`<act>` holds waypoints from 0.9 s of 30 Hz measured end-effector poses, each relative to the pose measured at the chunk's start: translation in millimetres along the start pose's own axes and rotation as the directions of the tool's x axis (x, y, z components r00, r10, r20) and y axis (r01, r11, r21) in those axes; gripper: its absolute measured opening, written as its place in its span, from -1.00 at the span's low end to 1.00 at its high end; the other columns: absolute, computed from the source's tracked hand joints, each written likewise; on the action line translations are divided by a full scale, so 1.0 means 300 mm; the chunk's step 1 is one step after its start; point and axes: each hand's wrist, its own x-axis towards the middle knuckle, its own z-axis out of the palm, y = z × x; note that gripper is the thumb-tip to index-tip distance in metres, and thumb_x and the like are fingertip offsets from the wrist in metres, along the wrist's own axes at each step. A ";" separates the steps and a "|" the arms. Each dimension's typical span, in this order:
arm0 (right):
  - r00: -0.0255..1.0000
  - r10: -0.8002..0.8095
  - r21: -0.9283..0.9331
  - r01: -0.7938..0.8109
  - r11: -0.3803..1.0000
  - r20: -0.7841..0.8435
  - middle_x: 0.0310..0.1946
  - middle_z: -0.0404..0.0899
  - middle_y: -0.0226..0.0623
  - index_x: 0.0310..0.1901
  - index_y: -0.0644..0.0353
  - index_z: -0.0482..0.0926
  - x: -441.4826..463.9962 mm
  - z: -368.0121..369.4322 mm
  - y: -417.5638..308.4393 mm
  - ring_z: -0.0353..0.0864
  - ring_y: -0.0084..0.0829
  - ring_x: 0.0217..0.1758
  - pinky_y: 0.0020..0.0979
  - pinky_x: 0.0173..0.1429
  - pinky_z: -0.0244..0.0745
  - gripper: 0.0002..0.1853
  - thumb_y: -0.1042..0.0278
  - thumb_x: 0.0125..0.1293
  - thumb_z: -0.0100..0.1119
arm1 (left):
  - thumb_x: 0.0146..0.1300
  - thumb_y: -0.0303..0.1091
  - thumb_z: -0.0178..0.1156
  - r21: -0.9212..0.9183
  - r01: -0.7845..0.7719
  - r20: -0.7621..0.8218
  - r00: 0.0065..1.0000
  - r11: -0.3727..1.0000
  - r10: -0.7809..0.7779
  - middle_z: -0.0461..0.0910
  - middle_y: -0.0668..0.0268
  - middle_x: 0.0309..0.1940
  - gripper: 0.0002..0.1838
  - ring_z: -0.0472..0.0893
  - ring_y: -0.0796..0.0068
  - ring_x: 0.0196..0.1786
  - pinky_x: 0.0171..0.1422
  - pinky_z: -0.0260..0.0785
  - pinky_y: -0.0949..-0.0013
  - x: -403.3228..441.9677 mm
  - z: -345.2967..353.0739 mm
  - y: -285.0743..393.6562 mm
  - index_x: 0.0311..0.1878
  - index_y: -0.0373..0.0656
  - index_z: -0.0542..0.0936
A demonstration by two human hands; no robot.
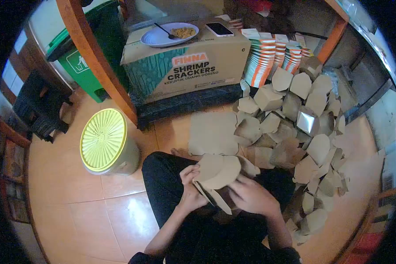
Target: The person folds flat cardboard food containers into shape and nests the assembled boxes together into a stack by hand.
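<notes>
1. So, part-folded cardboard box (220, 169) in front of the shrimp crackers carton (185, 66); left hand (192, 192), fingers clamped on it; right hand (254, 197) against it, grip partly hidden, can't tell if closed.
2. Uneven pull between hands could crease or tear the box.
3. Loose box pile (319, 147), right and front of carton: careless nudge could scatter it.
4. Plate (152, 37) atop carton: a bump could spill food (183, 32).
</notes>
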 end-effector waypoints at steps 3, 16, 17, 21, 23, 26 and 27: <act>0.998 -0.060 -0.130 0.062 0.989 0.019 0.36 0.21 0.14 0.31 0.14 0.42 0.017 0.074 0.040 0.30 0.16 0.42 -0.07 0.46 0.30 -0.34 0.31 0.13 0.38 | -0.29 -0.41 0.60 -0.013 0.083 0.055 0.995 0.996 -0.083 0.20 -0.03 0.15 0.05 0.29 -0.06 0.30 0.36 0.34 -0.04 0.009 -0.006 0.044 0.29 -0.15 0.14; 0.981 0.167 -0.138 -0.153 0.978 0.094 0.36 0.27 0.16 0.30 0.01 0.48 0.081 0.087 0.160 0.11 0.22 0.52 0.08 0.54 0.13 -0.37 0.17 0.14 0.32 | -0.31 -0.33 0.61 -0.113 0.205 0.272 0.948 0.972 -0.168 0.24 -0.07 0.16 0.12 0.30 -0.14 0.28 0.38 0.24 -0.03 0.001 0.067 -0.035 0.35 -0.24 0.13; 0.973 0.201 -0.117 -0.188 0.975 0.116 0.34 0.32 0.20 0.29 0.02 0.48 0.097 0.069 0.178 0.10 0.23 0.52 0.11 0.54 0.11 -0.37 0.16 0.14 0.30 | -0.29 -0.32 0.61 -0.102 0.215 0.272 0.945 0.971 -0.181 0.26 -0.07 0.15 0.11 0.30 -0.13 0.28 0.39 0.23 -0.01 0.007 0.103 -0.065 0.34 -0.27 0.14; 0.857 0.481 -0.352 -0.398 0.847 0.187 0.34 0.34 0.15 0.33 0.06 0.42 0.226 0.141 0.587 0.19 0.27 0.43 0.04 0.53 0.13 -0.34 0.14 0.14 0.19 | -0.34 -0.23 0.65 0.189 0.255 0.397 0.864 0.948 -0.311 0.31 -0.09 0.18 0.19 0.31 -0.18 0.29 0.44 0.17 -0.05 0.052 0.225 -0.207 0.39 -0.28 0.16; 0.781 0.602 -0.448 -0.483 0.752 0.169 0.37 0.30 0.10 0.32 0.10 0.40 0.279 0.200 0.696 0.21 0.25 0.42 -0.02 0.53 0.14 -0.34 0.14 0.13 0.15 | -0.35 -0.27 0.64 0.175 0.269 0.467 0.824 0.947 -0.320 0.35 -0.09 0.17 0.21 0.33 -0.19 0.31 0.43 0.21 -0.03 0.065 0.254 -0.242 0.42 -0.27 0.12; 0.833 0.537 -0.320 -0.476 0.819 0.136 0.42 0.19 0.27 0.39 0.09 0.33 0.283 0.247 0.637 -0.09 0.36 0.55 0.08 0.62 -0.08 -0.29 0.17 0.12 0.09 | -0.34 -0.33 0.63 0.072 0.427 0.561 0.730 0.901 -0.390 0.39 -0.10 0.17 0.22 0.38 -0.19 0.32 0.40 0.27 0.01 0.027 0.273 -0.285 0.42 -0.27 0.08; 0.823 0.554 -0.298 -0.501 0.813 0.126 0.42 0.16 0.32 0.39 0.08 0.32 0.284 0.256 0.660 -0.09 0.36 0.55 0.09 0.62 -0.08 -0.28 0.20 0.12 0.09 | -0.33 -0.35 0.62 0.029 0.500 0.593 0.688 0.865 -0.418 0.41 -0.10 0.17 0.21 0.39 -0.18 0.32 0.38 0.29 0.02 0.014 0.272 -0.290 0.41 -0.27 0.06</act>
